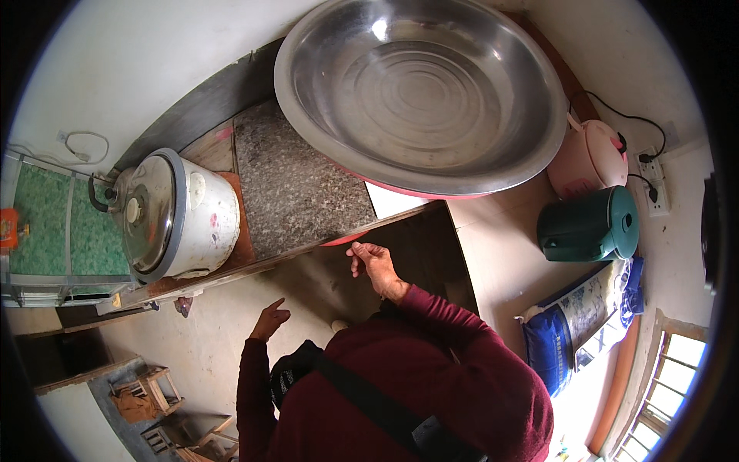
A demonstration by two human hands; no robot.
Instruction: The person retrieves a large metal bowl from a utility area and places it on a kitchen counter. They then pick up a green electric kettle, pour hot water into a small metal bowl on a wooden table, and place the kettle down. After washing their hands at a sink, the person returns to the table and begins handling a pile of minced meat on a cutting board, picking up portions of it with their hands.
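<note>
My right hand (376, 267) is just in front of the counter's edge, with loosely bent fingers and nothing visible in it. Nearest to it is a red rim (343, 239) that shows below the edge; the rest of that thing is hidden. My left hand (269, 320) hangs lower and to the left over the floor, its index finger and thumb apart, holding nothing. Beyond my hands, a wide stainless steel basin (419, 165) sits on the counter, with a red edge showing beneath it. To its left is a speckled grey stone slab (296, 185).
A large white rice cooker (209, 219) with a lid stands at the left, beside a green-panelled cabinet (38, 219). At the right are a pink kettle (589, 158), a dark green jug (577, 227) and a blue sack (548, 343). Wooden stools (158, 389) stand lower left.
</note>
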